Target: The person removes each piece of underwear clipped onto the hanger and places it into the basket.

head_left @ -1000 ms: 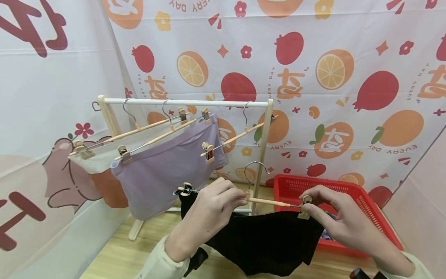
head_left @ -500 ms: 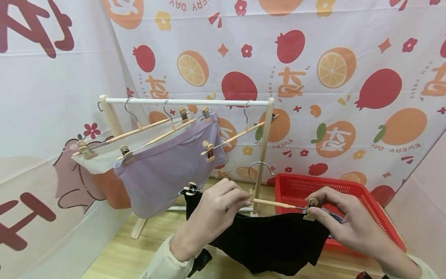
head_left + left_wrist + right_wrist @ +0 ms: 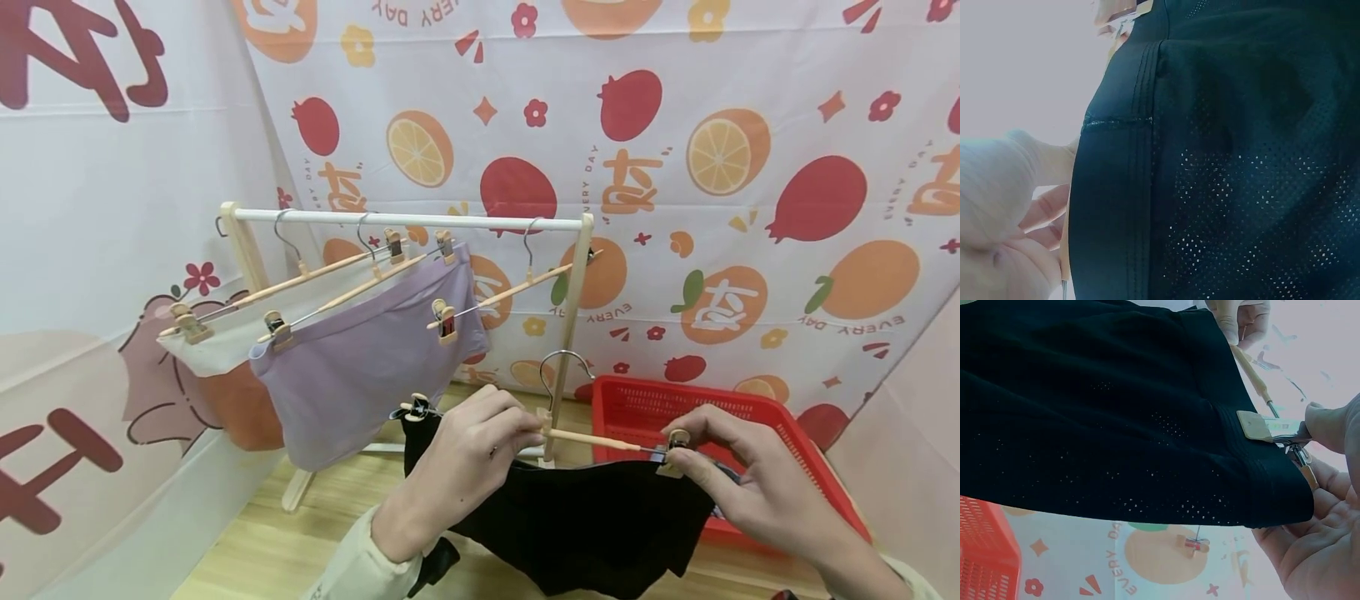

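A pair of black underpants [image 3: 592,521] with a perforated weave hangs from a wooden clip hanger [image 3: 592,439] in front of the rack. My left hand [image 3: 468,462] grips the hanger's bar close to its metal hook [image 3: 566,354]. With thumb and fingers, my right hand [image 3: 750,479] pinches the right-hand clip [image 3: 675,450]. In the right wrist view that clip [image 3: 1257,427] sits over the black waistband. The left clip [image 3: 417,407] is at the other end of the waistband. The left wrist view shows mostly the waistband [image 3: 1110,187], with part of the left hand behind it.
A wooden rack with a white rail [image 3: 412,219] stands behind, bearing lilac underpants [image 3: 367,358], a white and rust-coloured garment [image 3: 240,400] and a bare clip hanger [image 3: 517,290]. At right sits a red basket [image 3: 697,392] with cloth inside. Printed curtains enclose the wooden table.
Both hands have shifted slightly right with the hanger and black underpants. The grip of each hand looks the same.
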{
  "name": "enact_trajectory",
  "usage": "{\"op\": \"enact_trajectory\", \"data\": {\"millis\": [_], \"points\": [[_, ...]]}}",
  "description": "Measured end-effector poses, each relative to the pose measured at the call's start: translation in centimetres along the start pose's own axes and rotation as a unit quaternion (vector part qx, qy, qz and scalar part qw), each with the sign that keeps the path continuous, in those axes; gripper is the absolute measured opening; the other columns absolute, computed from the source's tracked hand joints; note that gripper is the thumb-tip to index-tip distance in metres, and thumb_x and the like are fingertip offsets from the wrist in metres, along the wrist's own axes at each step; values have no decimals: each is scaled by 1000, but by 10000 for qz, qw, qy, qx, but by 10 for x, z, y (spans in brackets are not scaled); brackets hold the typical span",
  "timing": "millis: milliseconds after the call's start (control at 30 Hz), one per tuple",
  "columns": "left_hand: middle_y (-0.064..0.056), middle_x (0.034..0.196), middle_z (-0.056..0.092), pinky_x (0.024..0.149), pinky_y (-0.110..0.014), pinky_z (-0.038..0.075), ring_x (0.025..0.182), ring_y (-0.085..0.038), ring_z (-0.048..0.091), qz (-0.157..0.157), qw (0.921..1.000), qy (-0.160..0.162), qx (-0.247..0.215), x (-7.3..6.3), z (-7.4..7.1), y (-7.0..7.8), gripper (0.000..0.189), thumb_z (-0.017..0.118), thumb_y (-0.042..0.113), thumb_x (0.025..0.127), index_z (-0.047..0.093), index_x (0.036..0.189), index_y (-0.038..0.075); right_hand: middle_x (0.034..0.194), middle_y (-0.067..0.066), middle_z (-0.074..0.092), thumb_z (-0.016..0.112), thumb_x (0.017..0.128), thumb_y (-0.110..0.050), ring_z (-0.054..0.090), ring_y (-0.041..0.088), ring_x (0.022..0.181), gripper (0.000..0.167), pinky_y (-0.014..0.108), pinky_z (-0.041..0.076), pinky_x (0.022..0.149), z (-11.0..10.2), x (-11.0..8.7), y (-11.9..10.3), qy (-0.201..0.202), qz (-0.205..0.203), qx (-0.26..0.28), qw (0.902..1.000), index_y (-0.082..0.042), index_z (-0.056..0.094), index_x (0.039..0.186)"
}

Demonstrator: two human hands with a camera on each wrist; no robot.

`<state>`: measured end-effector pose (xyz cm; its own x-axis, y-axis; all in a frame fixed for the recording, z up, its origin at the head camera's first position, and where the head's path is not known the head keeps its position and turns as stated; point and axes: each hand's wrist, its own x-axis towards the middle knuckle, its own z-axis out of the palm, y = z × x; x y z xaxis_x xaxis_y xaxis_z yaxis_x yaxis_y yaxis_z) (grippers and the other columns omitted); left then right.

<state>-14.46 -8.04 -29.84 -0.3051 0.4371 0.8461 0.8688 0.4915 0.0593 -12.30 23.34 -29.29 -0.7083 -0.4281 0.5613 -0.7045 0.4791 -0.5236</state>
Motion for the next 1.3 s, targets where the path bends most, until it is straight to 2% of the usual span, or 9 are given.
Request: {"op": "enact_trajectory", "data": {"millis": [167, 433, 633, 767, 967, 1100, 1200, 1300], "points": [[7, 84, 68, 66, -10, 45, 74, -5, 54, -147, 9999, -66, -19, -2, 3, 1, 10, 83, 13, 84, 75, 89, 14, 90, -18, 67, 75, 85, 6, 68, 3, 71, 36, 18, 59, 75, 0, 0, 0, 10, 41, -35, 10000, -24, 64, 103], [8, 84, 68, 67, -11, 47, 74, -6, 55, 14, 10000, 23, -25, -1, 5, 1, 11, 83, 12, 83, 74, 89, 14, 91, -18, 66, 76, 85, 5, 70, 3, 71, 38, 15, 57, 79, -2, -2, 2, -4, 29, -100, 9999, -25, 63, 104], [8, 83, 67, 66, -11, 46, 74, -5, 54, -94, 9999, -78, 72, -1, 5, 2, 8, 82, 14, 85, 74, 88, 15, 90, -11, 66, 72, 89, 3, 71, 6, 73, 29, 17, 58, 78, -1, -2, 5, -130, 63, 189, 9997, -20, 63, 105], [8, 82, 66, 66, -11, 46, 73, -5, 54, -54, 9999, -43, 149, 0, 6, 2, 6, 80, 14, 86, 74, 88, 15, 91, -8, 66, 70, 92, 2, 71, 7, 75, 26, 19, 59, 73, 1, -1, 5, -129, 185, 257, 9994, -17, 62, 107], [7, 82, 65, 66, -12, 47, 74, -6, 55, -43, 9999, 2, 164, 0, 7, 2, 7, 81, 12, 86, 74, 88, 14, 92, -10, 65, 71, 93, -4, 66, 5, 76, 26, 19, 56, 68, 2, 0, 3, 32, 391, -165, 9991, -22, 64, 110], [7, 83, 65, 67, -12, 47, 75, -6, 55, -89, 9999, -48, 140, -1, 8, 2, 7, 80, 10, 86, 74, 89, 13, 92, -12, 66, 73, 91, -5, 64, 4, 76, 30, 18, 56, 68, 1, 2, 0, 135, 351, -441, 9983, -25, 64, 112], [6, 85, 66, 68, -11, 46, 76, -6, 55, -115, 9998, -166, 76, 0, 8, 3, 5, 77, 9, 89, 74, 92, 13, 97, -12, 67, 77, 88, -6, 62, 1, 83, 37, 15, 55, 72, -1, 2, -3, 291, 215, -750, 9965, -25, 64, 117], [6, 87, 66, 68, -10, 45, 77, -6, 54, -100, 9995, -287, 34, 1, 8, 3, 6, 74, 8, 91, 75, 95, 13, 109, -13, 67, 81, 86, -12, 58, -2, 98, 47, 12, 53, 79, -3, 3, -7, 484, 240, -1264, 9905, -29, 62, 125]]}}
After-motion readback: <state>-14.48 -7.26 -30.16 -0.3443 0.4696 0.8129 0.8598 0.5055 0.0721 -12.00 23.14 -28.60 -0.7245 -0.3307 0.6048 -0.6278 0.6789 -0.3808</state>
